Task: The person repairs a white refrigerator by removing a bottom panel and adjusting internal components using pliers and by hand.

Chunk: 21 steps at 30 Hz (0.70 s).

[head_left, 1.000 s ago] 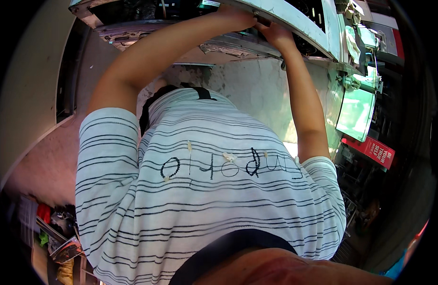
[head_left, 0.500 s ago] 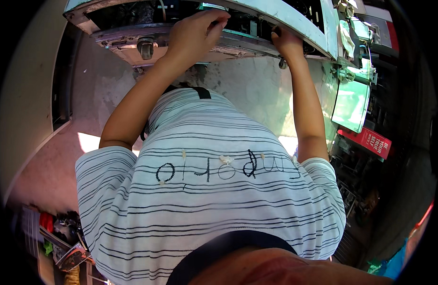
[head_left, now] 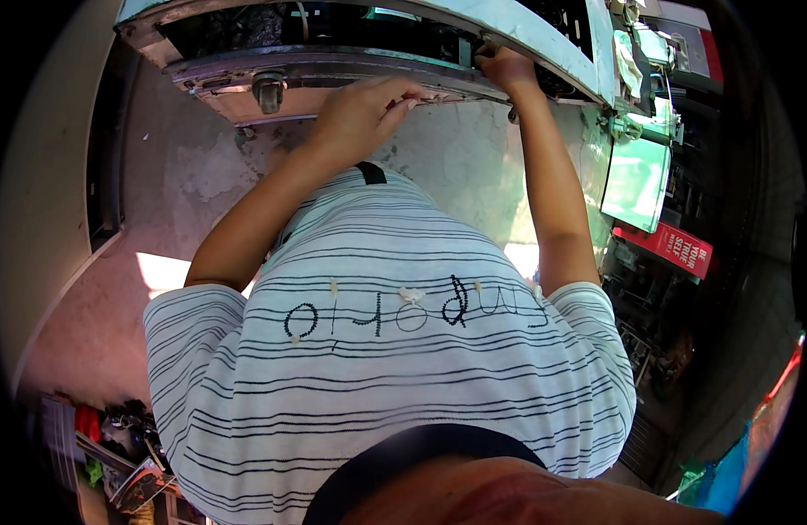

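Observation:
A white metal cabinet on casters stands at the top of the head view, its near side open onto a dark interior. In front of its lower metal rail, my left hand hangs with thumb and fingers drawn together; whatever may be between them is too small to name. My right hand reaches into the opening at the right. Its fingers are bent around a dark part inside, whose kind I cannot make out. A pale cable and dark components show further left in the cabinet.
A caster sticks out below the cabinet at the left. Greenish glass panes and a red printed box are at the right. Mixed clutter lies at lower left. Grey concrete floor runs beneath the cabinet.
My left hand has drawn back from the cabinet opening, down toward me. My right hand has shifted slightly left and further up inside the opening.

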{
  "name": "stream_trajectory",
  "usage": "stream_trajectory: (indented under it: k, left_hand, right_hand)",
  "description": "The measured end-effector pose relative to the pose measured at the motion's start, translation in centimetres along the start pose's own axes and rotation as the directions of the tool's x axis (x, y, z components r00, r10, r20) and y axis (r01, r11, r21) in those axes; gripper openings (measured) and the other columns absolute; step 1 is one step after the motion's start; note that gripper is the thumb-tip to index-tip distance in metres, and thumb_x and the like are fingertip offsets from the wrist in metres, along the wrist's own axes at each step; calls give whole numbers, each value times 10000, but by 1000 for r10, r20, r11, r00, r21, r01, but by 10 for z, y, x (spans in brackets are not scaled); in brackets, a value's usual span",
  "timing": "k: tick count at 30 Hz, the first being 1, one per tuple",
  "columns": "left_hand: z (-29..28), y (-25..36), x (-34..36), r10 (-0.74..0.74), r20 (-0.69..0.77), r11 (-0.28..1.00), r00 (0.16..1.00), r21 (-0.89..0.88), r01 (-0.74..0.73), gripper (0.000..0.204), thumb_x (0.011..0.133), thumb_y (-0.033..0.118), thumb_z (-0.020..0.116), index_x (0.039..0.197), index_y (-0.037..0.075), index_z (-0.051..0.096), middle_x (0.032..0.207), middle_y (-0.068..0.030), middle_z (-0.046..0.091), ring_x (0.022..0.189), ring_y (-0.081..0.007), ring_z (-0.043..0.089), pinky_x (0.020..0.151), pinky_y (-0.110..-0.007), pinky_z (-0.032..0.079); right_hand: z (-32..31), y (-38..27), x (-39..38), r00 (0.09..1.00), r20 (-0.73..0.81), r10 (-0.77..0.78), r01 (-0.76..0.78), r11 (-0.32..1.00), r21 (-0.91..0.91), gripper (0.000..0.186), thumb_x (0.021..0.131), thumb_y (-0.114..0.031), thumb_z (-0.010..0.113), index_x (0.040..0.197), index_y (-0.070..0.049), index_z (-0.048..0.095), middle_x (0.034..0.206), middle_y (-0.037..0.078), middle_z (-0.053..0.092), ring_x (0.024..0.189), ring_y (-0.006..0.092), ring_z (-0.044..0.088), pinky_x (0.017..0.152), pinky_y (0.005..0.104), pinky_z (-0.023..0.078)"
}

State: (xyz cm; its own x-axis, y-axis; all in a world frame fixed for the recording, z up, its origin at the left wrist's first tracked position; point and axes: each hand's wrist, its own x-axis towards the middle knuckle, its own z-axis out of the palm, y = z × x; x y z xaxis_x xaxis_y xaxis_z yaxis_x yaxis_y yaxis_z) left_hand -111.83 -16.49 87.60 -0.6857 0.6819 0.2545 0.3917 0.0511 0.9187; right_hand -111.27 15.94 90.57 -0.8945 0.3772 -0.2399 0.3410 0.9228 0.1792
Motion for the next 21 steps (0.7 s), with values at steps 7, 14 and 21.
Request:
stream_trajectory:
  k: [7, 14, 21]
  left_hand:
    - [7, -10, -5, -44, 112, 997, 993, -62, 51, 213, 947, 168, 641, 1143, 98, 687, 951, -105, 725, 794, -229, 676, 709, -345, 517]
    - [17, -18, 0, -92, 228, 987, 969, -110, 119, 223, 944, 182, 646, 1141, 83, 683, 927, -112, 724, 776, -228, 673, 711, -340, 513]
    - [22, -19, -4, -93, 319, 984, 943, -116, 136, 223, 934, 199, 631, 1112, 78, 692, 1010, -120, 734, 922, -288, 709, 797, -380, 551]
  right_hand:
    - [17, 9, 10, 995, -9, 98, -96, 988, 120, 357, 937, -428, 616, 1201, -208, 714, 1105, 77, 739, 1081, 261, 675, 970, 357, 494]
    - [12, 6, 21, 987, 161, -11, -3, 996, 90, 439, 1033, -415, 417, 1241, -115, 660, 1215, 161, 690, 1121, 324, 648, 1008, 365, 463]
    - [13, -16, 30, 992, 92, 86, -88, 996, 17, 493, 1025, -445, 400, 1269, -83, 631, 1243, 189, 669, 1160, 349, 625, 1019, 371, 451]
